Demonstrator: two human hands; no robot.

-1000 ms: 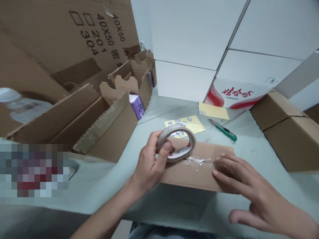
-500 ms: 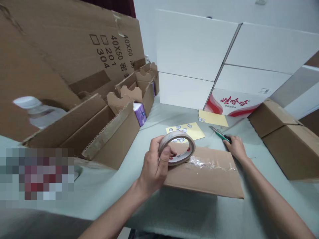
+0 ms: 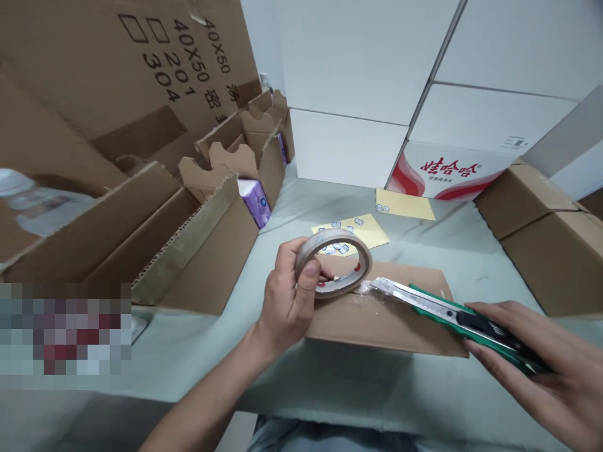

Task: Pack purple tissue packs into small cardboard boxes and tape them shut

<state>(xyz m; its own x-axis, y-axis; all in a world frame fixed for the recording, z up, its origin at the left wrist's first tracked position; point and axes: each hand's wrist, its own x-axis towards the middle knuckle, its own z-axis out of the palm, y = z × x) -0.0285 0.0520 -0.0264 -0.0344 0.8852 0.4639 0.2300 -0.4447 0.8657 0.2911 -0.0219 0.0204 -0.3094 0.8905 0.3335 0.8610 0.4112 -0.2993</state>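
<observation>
My left hand (image 3: pixel 287 301) is closed round the left side of a roll of clear tape (image 3: pixel 365 267), thumb in front. The roll stands on edge over a brown cardboard box (image 3: pixel 377 326) near the table's front. A strip of tape (image 3: pixel 362 289) lies wrinkled on the box top, beside the roll. In my right hand (image 3: pixel 541 370) is a green and black utility knife (image 3: pixel 471 320), with its metal end pointing left. That tip is at the tape strip close to the roll; whether it touches cannot be made out.
Open cardboard boxes (image 3: pixel 202 251) line the left side, with a purple tissue pack (image 3: pixel 257 202) beside them. Yellow cards (image 3: pixel 377 233) with small stickers lie behind the box. A closed carton (image 3: pixel 551 251) stands right, and white panels (image 3: pixel 348 147) rise at the back.
My right hand has picked the utility knife up off the table and brought it over the box to the tape. The left hand still holds the roll. The view has tilted down.
</observation>
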